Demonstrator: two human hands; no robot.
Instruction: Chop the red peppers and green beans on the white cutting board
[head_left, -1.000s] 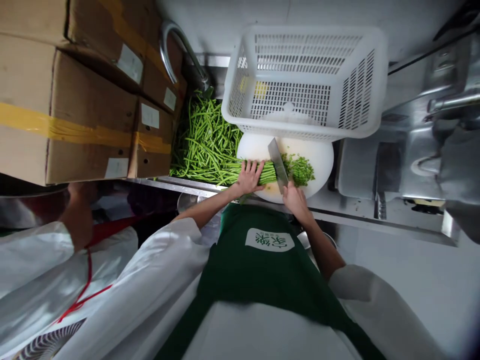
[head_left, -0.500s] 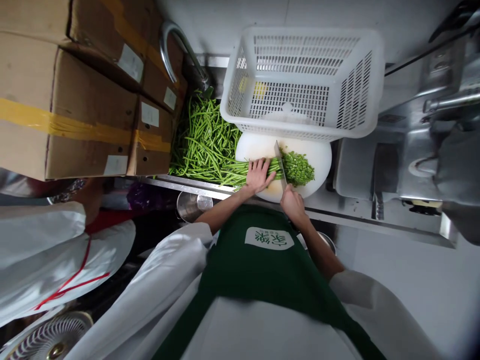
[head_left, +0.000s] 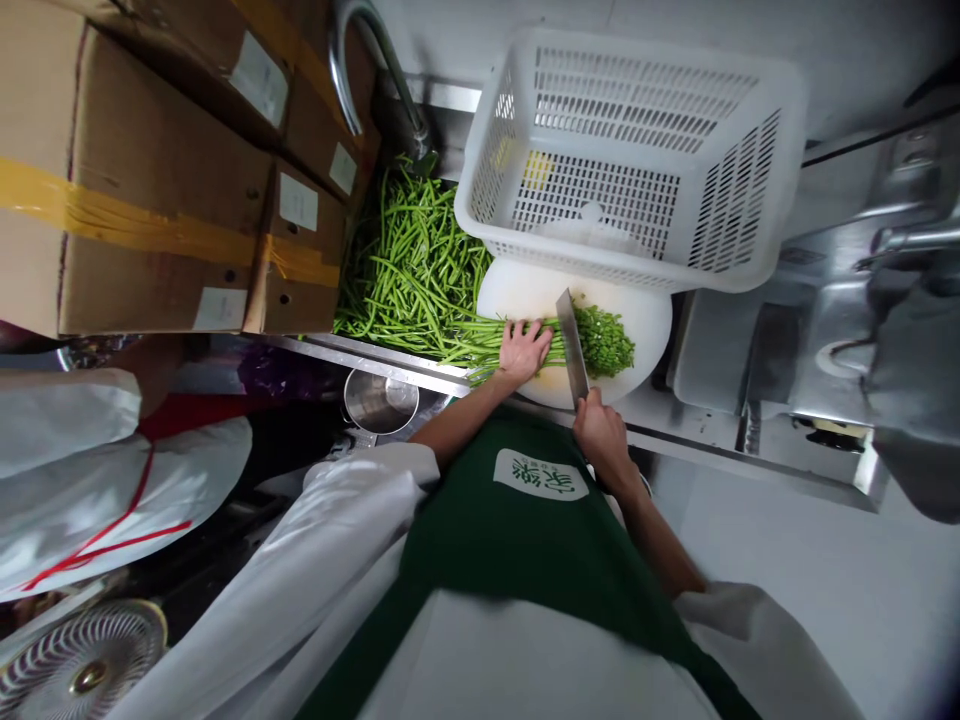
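Observation:
My left hand (head_left: 523, 349) presses down on a bundle of long green beans (head_left: 491, 343), fingers curled over it, on a round white cutting board (head_left: 645, 320). My right hand (head_left: 598, 430) grips the handle of a cleaver (head_left: 573, 343), whose blade stands just right of my left hand at the cut end of the bundle. A heap of chopped bean pieces (head_left: 609, 342) lies right of the blade. A large pile of whole beans (head_left: 409, 265) fills the sink to the left.
A white perforated basket (head_left: 750, 170) sits behind the board. Taped cardboard boxes (head_left: 150, 190) are stacked at the left beside a curved faucet (head_left: 375, 60). A metal bowl (head_left: 379, 402) sits below the counter edge. Another person in white (head_left: 90, 470) stands at my left; a fan (head_left: 82, 670) is below.
The cleaver has kept chopping at the bundle's end, and the blade now stands raised and tilted again. The camera shifted slightly; the person at left moved down.

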